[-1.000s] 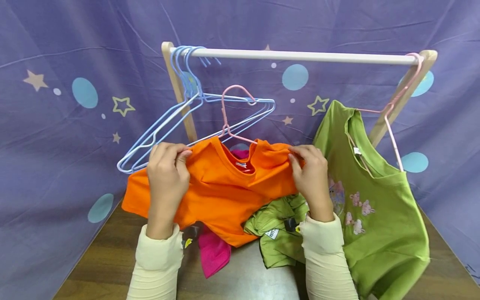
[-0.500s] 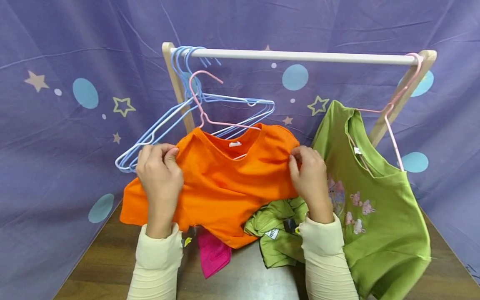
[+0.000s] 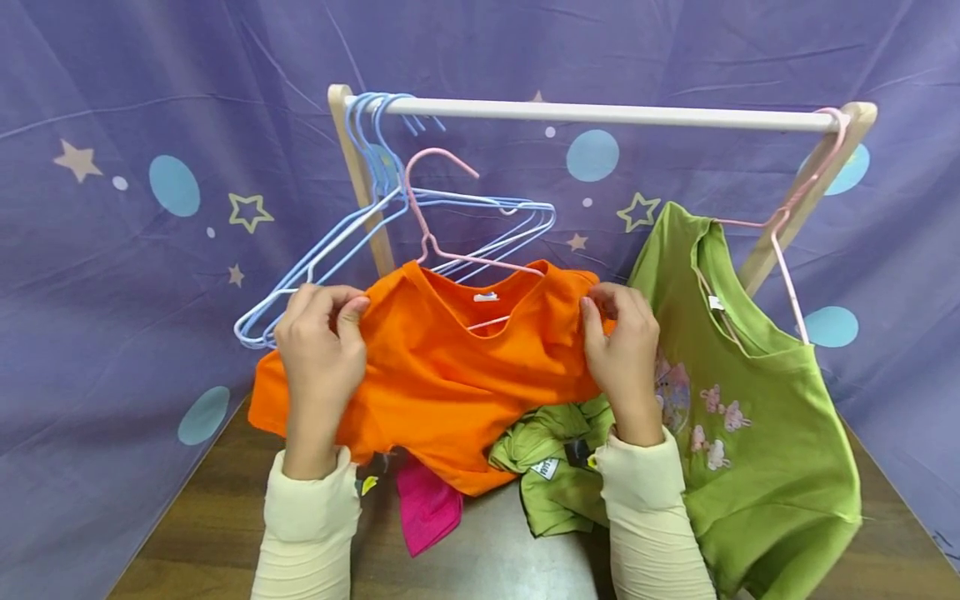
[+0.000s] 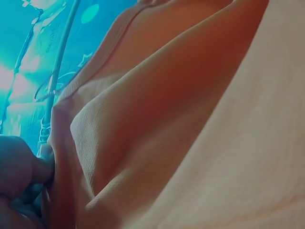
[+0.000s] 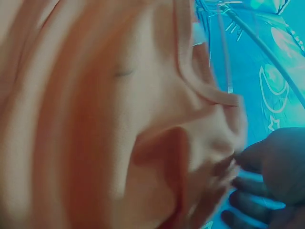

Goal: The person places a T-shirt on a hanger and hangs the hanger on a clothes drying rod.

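An orange T-shirt (image 3: 457,383) is spread in front of me in the head view, with a pink hanger (image 3: 480,260) inside it. The hanger's hook rises out of the neck opening, and its lower bar shows within the collar. My left hand (image 3: 321,358) pinches the shirt at the left shoulder. At the right shoulder, my right hand (image 3: 622,354) pinches the cloth between thumb and fingers. Close up, the left wrist view shows the fingers (image 4: 21,167) at the shirt's edge. The hanger ends are hidden under the fabric.
Several blue and white hangers (image 3: 337,237) hang from the left end of the white rail (image 3: 600,113). A green T-shirt (image 3: 750,400) hangs on a pink hanger at the right. Crumpled green cloth (image 3: 558,500) and magenta cloth (image 3: 429,508) lie on the wooden table (image 3: 195,517).
The hanger's hook swung up and left, then came slightly back right. The shirt's neckline rose and spread wider, showing the tag. Both hands keep their hold on the shoulders.
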Available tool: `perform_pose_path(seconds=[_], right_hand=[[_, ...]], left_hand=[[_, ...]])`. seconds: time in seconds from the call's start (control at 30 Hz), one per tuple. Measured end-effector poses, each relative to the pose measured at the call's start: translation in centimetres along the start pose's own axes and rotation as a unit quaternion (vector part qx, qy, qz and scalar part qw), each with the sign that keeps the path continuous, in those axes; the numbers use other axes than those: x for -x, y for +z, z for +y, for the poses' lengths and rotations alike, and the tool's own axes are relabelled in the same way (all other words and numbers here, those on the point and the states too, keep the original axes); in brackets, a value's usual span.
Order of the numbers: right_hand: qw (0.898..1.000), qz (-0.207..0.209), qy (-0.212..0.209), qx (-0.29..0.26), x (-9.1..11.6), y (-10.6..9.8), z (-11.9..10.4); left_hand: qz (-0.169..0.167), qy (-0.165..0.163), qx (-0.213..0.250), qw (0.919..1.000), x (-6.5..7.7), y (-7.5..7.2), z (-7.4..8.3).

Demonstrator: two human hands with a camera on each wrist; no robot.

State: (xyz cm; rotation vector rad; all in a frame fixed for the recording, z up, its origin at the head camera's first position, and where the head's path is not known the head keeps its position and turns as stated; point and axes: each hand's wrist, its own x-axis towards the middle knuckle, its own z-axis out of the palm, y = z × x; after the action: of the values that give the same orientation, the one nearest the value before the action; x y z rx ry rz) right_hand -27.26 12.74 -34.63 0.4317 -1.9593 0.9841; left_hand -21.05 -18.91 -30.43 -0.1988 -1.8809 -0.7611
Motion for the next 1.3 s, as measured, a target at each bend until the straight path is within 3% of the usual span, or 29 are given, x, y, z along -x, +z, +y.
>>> perform_pose_path(seconds=[0.07,0.17,0.37,0.6,0.73,1.0,1.17,1.3], right_hand=[[0.999,0.03,-0.024,-0.012,-0.1,0.2,0.1],[0.997,0.043,-0.054,-0.023,-0.2,0.4,0.3],[0.996,0.021,-0.081,-0.018,-0.1,0.9,0.3],[0.994,0.025,-0.109,-0.021,0.0,1.6,0.5],[0.991,0.0,-0.13,-0.025,0.2,2.0,0.4],[0.988,-0.057,-0.143,-0.027,0.7,2.3,-0.2],[0.988,-0.045,-0.145,-0.026,0.8,2.3,-0.5],[0.991,-0.023,-0.133,-0.01,0.8,2.5,-0.6]], left_hand=[[-0.002,0.006,0.014,0.9999,-0.1,-0.1,0.1],[-0.004,0.018,0.031,0.9993,-0.2,-0.2,0.1],[-0.04,0.046,0.045,0.9971,-0.2,-0.3,0.0],[-0.05,0.059,0.059,0.9952,-0.2,-0.2,0.0],[-0.068,0.067,0.053,0.994,-0.1,0.0,0.0],[-0.088,0.085,0.054,0.991,0.3,1.3,0.7],[-0.096,0.088,0.045,0.9905,0.2,1.5,0.6],[-0.122,0.099,0.04,0.9867,0.1,1.2,0.2]])
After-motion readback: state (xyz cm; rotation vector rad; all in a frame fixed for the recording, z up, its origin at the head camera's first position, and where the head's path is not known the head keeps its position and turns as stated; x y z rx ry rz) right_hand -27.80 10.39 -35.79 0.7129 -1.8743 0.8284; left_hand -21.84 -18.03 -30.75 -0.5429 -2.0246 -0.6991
